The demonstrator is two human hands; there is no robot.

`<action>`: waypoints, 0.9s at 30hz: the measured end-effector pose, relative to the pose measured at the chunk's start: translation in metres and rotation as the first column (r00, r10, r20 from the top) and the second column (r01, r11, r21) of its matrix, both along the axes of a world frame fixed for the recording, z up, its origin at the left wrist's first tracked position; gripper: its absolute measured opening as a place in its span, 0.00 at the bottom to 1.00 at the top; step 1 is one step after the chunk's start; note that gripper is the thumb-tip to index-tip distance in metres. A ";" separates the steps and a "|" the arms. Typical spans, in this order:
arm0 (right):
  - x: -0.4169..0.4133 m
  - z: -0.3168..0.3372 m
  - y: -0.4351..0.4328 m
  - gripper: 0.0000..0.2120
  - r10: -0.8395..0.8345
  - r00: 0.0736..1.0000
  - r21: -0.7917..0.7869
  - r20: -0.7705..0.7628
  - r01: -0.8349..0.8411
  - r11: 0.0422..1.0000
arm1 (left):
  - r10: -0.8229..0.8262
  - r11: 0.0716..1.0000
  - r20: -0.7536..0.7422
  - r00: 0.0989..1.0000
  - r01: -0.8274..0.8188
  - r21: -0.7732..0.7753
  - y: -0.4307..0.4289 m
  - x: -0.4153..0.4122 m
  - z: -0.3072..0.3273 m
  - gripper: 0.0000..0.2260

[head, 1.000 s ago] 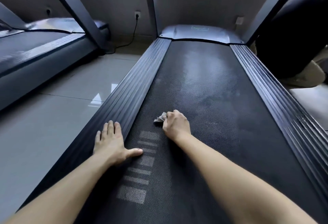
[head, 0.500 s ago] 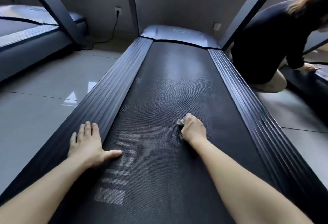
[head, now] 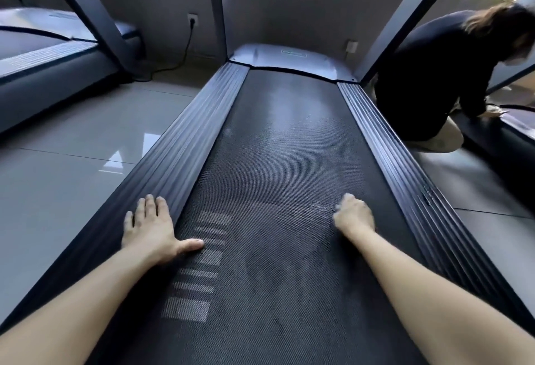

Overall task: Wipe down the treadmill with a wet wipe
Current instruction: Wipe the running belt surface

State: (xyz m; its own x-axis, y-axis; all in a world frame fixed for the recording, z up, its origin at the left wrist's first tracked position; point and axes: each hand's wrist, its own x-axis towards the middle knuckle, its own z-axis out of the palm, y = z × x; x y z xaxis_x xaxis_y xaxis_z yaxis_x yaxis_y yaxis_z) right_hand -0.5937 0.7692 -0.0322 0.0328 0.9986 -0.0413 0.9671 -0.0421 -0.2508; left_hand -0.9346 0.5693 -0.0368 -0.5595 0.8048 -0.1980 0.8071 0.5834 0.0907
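I had my left hand (head: pixel 153 225) spread flat on the left rail (head: pixel 179 147). My right hand (head: pixel 354 215) curled, blurred, on the treadmill belt (head: pixel 289 162), wet wipe likely beneath it, though I couldn't tell. The belt ran lengthwise away, nearest my right.

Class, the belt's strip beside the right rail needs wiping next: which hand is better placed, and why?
Right hand: curled on the belt near the right rail; the left hand lies flat, bracing on the left rail.
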 end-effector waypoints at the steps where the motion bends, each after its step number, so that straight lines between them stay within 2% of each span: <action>1: -0.032 -0.001 -0.006 0.13 0.073 0.997 -0.008 -0.031 -0.074 0.997 | -0.001 1.000 0.000 1.000 0.001 0.000 0.000 0.000 0.000 0.68; 4: -0.133 -0.003 -0.037 0.15 0.313 0.943 -0.028 -0.113 -0.318 0.948 | -0.004 1.000 0.004 1.000 0.004 -0.004 -0.001 0.000 -0.001 0.68; 8: -0.233 0.003 -0.088 0.14 0.601 0.791 -0.012 -0.113 -0.606 0.795 | -0.004 1.000 0.004 1.000 0.004 0.001 -0.002 -0.001 -0.003 0.67; 10: -0.247 0.003 -0.096 0.13 0.667 0.741 -0.005 -0.082 -0.669 0.743 | -0.003 1.000 0.003 1.000 0.003 0.006 -0.002 -0.001 -0.004 0.67; 12: -0.235 0.001 -0.090 0.13 0.668 0.743 -0.007 -0.047 -0.669 0.744 | -0.003 1.000 0.003 1.000 0.003 0.009 -0.003 -0.003 -0.004 0.67; 15: -0.175 -0.006 -0.069 0.12 0.577 0.817 0.007 0.002 -0.577 0.817 | -0.001 1.000 0.003 1.000 0.001 0.021 -0.005 -0.004 -0.004 0.67; 19: -0.038 -0.014 -0.043 0.09 0.316 0.936 0.065 0.157 -0.329 0.942 | -0.012 1.000 0.014 1.000 0.011 0.018 -0.005 -0.004 -0.002 0.68; 24: 0.105 -0.009 -0.036 0.09 0.027 0.919 0.055 0.393 -0.053 0.997 | -0.010 1.000 0.027 1.000 0.009 0.013 -0.003 -0.001 0.002 0.68; 25: 0.117 -0.009 -0.039 0.10 -0.026 0.916 0.043 0.400 0.009 0.999 | -0.010 1.000 0.030 1.000 0.010 0.010 -0.004 -0.001 0.003 0.68; 27: 0.120 -0.008 -0.045 0.14 -0.128 0.942 0.009 0.310 0.132 0.991 | -0.013 1.000 0.033 0.999 0.012 0.011 -0.005 0.000 0.003 0.68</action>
